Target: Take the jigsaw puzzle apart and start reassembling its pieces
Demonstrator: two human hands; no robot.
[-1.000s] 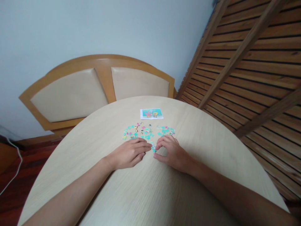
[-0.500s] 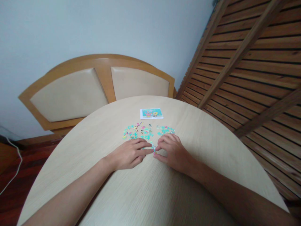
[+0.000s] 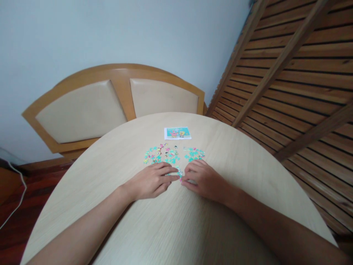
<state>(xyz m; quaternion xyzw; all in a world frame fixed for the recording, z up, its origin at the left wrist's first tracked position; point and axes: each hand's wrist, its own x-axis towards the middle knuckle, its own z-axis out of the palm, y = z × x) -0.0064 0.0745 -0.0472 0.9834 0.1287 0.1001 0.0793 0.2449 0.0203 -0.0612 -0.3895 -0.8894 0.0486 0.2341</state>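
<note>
Both my hands rest on a round pale wooden table (image 3: 176,221). My left hand (image 3: 150,180) lies knuckles up, its fingers curled and its fingertips pressed on a small strip of joined puzzle pieces (image 3: 179,173). My right hand (image 3: 202,178) meets it from the other side, thumb and fingers pinched on the same strip. Just beyond the fingertips lies a scatter of loose teal, pink and yellow puzzle pieces (image 3: 172,154). A small printed reference picture (image 3: 177,133) lies farther back on the table.
A wooden headboard with two beige padded panels (image 3: 110,103) leans on the light blue wall behind the table. A slatted wooden frame (image 3: 289,73) stands tilted at the right. A white cable (image 3: 16,198) runs over the dark floor at the left.
My right hand has flattened and lowered onto the strip of joined pieces, closing the gap under its fingers. My left hand has stayed almost still.
</note>
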